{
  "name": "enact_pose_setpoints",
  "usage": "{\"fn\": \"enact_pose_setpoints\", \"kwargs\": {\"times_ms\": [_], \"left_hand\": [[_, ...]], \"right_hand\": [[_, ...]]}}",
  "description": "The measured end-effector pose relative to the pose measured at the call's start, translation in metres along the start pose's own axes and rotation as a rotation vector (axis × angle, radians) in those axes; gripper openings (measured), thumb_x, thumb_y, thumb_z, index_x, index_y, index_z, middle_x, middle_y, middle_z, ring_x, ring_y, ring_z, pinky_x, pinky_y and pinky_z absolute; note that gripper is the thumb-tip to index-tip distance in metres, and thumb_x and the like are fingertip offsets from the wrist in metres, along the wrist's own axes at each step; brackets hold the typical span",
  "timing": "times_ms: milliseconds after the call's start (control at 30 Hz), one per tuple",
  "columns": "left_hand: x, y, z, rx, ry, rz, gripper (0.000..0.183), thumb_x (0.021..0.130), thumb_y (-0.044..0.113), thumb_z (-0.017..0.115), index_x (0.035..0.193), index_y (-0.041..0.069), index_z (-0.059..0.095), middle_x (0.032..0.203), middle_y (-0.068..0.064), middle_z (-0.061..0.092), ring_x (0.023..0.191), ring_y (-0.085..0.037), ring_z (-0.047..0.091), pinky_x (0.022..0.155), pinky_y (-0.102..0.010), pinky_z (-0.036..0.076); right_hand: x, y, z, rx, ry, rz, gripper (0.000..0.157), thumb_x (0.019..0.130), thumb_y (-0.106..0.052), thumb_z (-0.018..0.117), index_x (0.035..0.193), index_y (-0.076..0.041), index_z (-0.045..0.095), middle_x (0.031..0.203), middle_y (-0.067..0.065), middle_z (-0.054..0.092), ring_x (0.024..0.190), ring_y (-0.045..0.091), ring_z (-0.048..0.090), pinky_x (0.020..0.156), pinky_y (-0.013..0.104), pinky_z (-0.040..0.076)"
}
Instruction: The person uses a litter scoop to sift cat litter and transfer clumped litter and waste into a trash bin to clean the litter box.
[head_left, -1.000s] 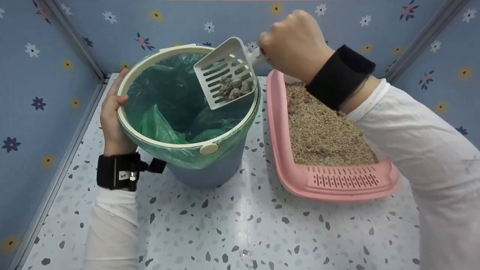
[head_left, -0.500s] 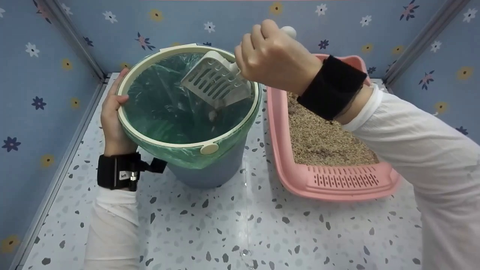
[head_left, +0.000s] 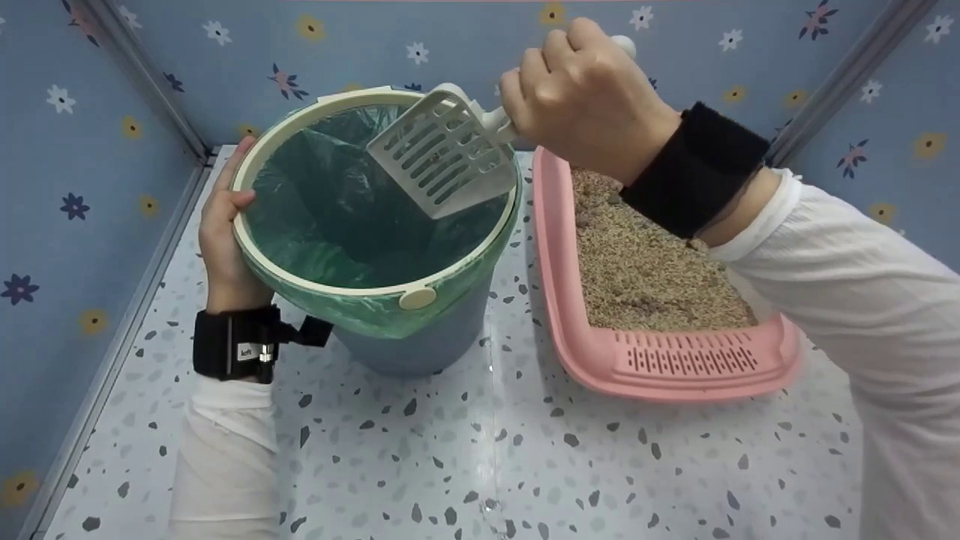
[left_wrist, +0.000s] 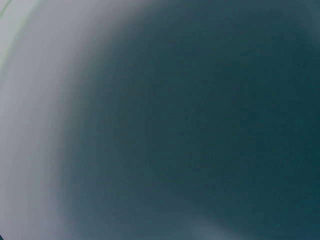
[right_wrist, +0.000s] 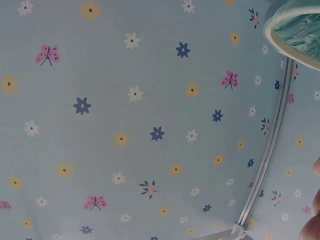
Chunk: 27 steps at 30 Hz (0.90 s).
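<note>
My right hand [head_left: 592,97] grips the handle of a pale slotted litter scoop [head_left: 442,161], its round handle end showing beyond the fist. The scoop's head hangs tilted over the right side of a blue bin [head_left: 420,352], and no clumps show on it. A green liner [head_left: 322,247] covers the bin's inside and folds out under its cream rim [head_left: 330,289]. My left hand [head_left: 225,232] lies against the bin's left side, fingers stretched along the outside and thumb at the rim. Only a dark blur of the bin [left_wrist: 200,125] fills the left wrist view.
To the bin's right, a pink litter tray [head_left: 551,247] with brown litter [head_left: 645,270] stands on the speckled floor [head_left: 420,450], partly hidden by my right arm. Flowered walls [head_left: 360,45] enclose the space. The right wrist view shows mostly the wall [right_wrist: 140,115].
My right hand tipped the scoop over and the grey clumps on it dropped into the bin. Since then the scoop has risen slightly to the right. My left hand has stayed put.
</note>
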<state>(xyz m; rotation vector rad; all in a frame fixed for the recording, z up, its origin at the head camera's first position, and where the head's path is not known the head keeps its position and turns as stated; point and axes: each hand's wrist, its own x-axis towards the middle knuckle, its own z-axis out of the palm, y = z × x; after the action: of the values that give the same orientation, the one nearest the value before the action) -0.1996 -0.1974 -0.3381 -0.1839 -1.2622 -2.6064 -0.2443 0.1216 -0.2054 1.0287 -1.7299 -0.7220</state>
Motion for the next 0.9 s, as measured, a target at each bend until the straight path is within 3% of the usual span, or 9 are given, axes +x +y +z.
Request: {"fn": "enact_pose_setpoints", "kwargs": {"times_ms": [133, 300, 567, 900], "left_hand": [[-0.001, 0.000, 0.000, 0.029, -0.006, 0.006, 0.059, 0.091, 0.000, 0.018, 0.145, 0.012, 0.036, 0.152, 0.000, 0.029, 0.138, -0.015, 0.031, 0.113, -0.036, 0.022], [-0.001, 0.000, 0.000, 0.027, -0.005, 0.004, 0.059, 0.091, 0.000, 0.019, 0.145, 0.012, 0.036, 0.152, 0.000, 0.029, 0.138, -0.015, 0.030, 0.113, -0.037, 0.021], [-0.002, 0.001, 0.001, 0.001, -0.003, -0.006, 0.059, 0.091, 0.000, 0.019, 0.145, 0.013, 0.037, 0.152, 0.000, 0.030, 0.138, -0.017, 0.031, 0.113, -0.038, 0.021], [-0.003, 0.002, -0.001, -0.011, -0.005, -0.002, 0.059, 0.091, 0.000, 0.019, 0.145, 0.012, 0.036, 0.151, 0.000, 0.030, 0.138, -0.016, 0.030, 0.114, -0.037, 0.020]], "right_hand": [[-0.009, 0.005, 0.001, 0.110, -0.031, 0.090, 0.029, 0.081, 0.007, 0.034, 0.057, -0.008, 0.030, 0.050, 0.002, 0.023, 0.046, 0.015, 0.021, 0.046, 0.029, 0.019], [-0.022, 0.012, 0.005, 0.261, 0.032, 0.216, 0.029, 0.077, 0.007, 0.039, 0.054, -0.008, 0.029, 0.047, 0.004, 0.025, 0.045, 0.018, 0.020, 0.047, 0.032, 0.018], [-0.050, 0.033, 0.012, 0.338, 0.090, 0.374, 0.023, 0.071, 0.006, 0.040, 0.052, -0.006, 0.035, 0.044, 0.009, 0.033, 0.042, 0.022, 0.023, 0.048, 0.032, 0.013], [-0.111, 0.060, 0.028, 0.317, 0.054, 0.538, 0.019, 0.067, 0.004, 0.040, 0.051, -0.006, 0.036, 0.042, 0.010, 0.032, 0.040, 0.022, 0.020, 0.046, 0.033, 0.010]]}}
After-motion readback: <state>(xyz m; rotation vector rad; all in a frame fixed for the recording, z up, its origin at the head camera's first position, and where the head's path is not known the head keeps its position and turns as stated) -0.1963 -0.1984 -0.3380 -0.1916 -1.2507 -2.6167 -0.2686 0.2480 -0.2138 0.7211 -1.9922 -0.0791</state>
